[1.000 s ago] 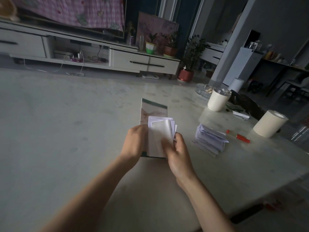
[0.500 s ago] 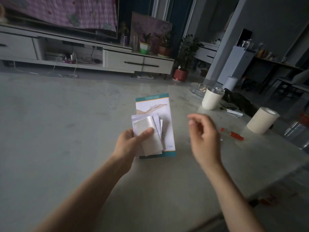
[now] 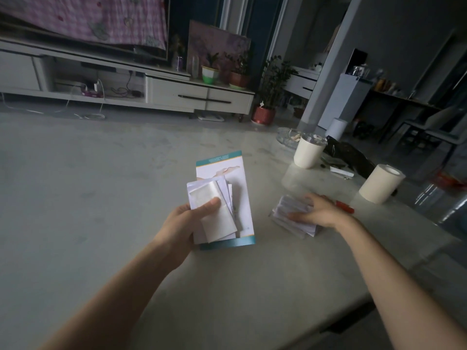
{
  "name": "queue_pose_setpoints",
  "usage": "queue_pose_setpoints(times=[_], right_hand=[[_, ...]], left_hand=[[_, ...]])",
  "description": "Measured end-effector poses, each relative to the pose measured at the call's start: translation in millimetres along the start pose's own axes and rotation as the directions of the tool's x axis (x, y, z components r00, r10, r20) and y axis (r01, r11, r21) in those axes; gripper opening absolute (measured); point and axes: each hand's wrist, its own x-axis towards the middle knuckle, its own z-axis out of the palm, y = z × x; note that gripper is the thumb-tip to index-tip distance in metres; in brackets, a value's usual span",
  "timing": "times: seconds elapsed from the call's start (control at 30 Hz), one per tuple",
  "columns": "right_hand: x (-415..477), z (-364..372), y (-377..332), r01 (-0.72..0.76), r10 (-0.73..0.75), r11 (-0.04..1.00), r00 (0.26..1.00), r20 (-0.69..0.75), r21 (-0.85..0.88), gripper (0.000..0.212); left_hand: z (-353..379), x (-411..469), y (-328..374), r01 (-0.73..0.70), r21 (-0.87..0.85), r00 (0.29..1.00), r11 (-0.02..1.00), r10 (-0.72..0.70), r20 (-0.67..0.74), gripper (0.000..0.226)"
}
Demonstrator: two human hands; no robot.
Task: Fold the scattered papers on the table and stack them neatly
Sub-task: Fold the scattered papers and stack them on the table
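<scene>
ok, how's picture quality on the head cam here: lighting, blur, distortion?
Head view: dim and underexposed, far room nearly black; soft glare on the table beside the cream cup. Head view: right hand and the paper pile under it are slightly smeared, left hand and its held papers sharp. Head view: wide-angle lens bows the TV cabinet and tilts the verticals.

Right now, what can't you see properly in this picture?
- Head view: print on the teal-edged leaflet is too small to read.
- Head view: the right hand covers part of the paper pile and most of the red pen.
- Head view: the left hand's folded papers overlap, so their number is unclear.
</scene>
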Motion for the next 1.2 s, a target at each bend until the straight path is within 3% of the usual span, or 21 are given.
queue_pose_setpoints(times=[0.03, 0.13, 0.23, 0.37, 0.57, 0.63, 0.77, 0.87, 1.07, 1.2], right_hand=[[0, -4, 1, -0.010, 0.008, 0.999, 0.999, 0.048, 0.033, 0.106], [-7, -8, 3, -0.051, 0.045, 0.997, 0.992, 0.114, 0.050, 0.085], [-3, -9, 10, -0.024, 0.013, 0.989, 0.997, 0.079, 0.143, 0.099], [-10, -13, 8, 0.028, -0.040, 0.960, 0.999, 0.036, 0.277, 0.034], [-30, -28, -2, 0.139, -0.107, 0.893, 0.990, -0.097, 0.429, 0.010], [-51, -38, -21, 0.215, -0.135, 0.812, 0.974, -0.184, 0.543, 0.004], [-91, -42, -78, 0.386, -0.321, 0.539, 0.916, -0.241, 0.749, 0.006], [-105, -22, -110, 0.409, -0.416, 0.500, 0.886, -0.203, 0.763, 0.011], [-91, 11, -124, 0.443, -0.206, 0.551, 0.894, -0.398, 0.707, 0.013], [-84, 20, -124, 0.414, -0.031, 0.507, 0.885, -0.464, 0.756, 0.015]], left_hand=[[0, 1, 0, -0.001, 0.003, 1.000, 1.000, 0.001, -0.003, 0.015], [0, 1, 0, 0.011, 0.006, 1.000, 1.000, -0.011, -0.010, 0.015], [-1, 2, 0, 0.022, -0.003, 1.000, 1.000, -0.022, 0.008, 0.016], [-2, 2, 2, 0.045, -0.046, 0.998, 0.998, -0.043, 0.042, 0.015], [-1, -4, 7, 0.109, -0.161, 0.985, 0.981, -0.084, 0.152, 0.027], [2, -4, 7, 0.129, -0.180, 0.981, 0.975, -0.098, 0.168, 0.035], [1, -4, 7, 0.135, -0.167, 0.981, 0.977, -0.108, 0.162, 0.028], [2, -6, 8, 0.141, -0.173, 0.978, 0.975, -0.110, 0.180, 0.024], [0, -6, 9, 0.129, -0.185, 0.981, 0.974, -0.099, 0.166, 0.024], [-2, -3, 10, 0.130, -0.158, 0.984, 0.979, -0.107, 0.145, 0.023]])
